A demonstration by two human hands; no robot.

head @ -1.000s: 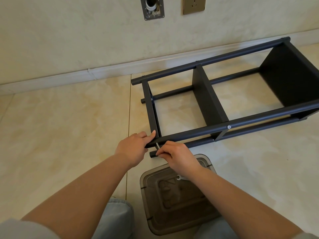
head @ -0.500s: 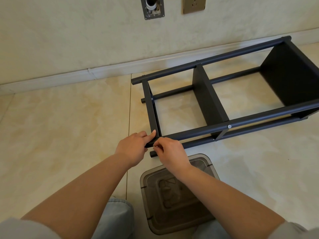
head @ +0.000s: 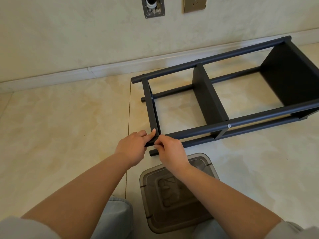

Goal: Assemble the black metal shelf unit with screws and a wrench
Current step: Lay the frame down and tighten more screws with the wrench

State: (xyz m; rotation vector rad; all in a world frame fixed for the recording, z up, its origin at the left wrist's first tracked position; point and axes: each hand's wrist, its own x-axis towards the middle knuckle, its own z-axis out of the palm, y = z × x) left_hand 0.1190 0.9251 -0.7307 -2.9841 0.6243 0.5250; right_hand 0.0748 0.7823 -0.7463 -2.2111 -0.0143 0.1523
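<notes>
- Now the left hand [head: 133,149] grips the shelf unit [head: 224,100] at its near corner.
- Right hand [head: 170,153] pinches the same corner, fingertips curled; contents unclear.
- Grey bin [head: 172,204] sits under the right wrist.

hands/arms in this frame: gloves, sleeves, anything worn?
Both hands are bare: the left hand and the right hand show no gloves, rings or watch. Forearms are uncovered too. Light grey sleeves appear only at the bottom corners of the view, above the elbows. No markings or cables are visible.
</notes>
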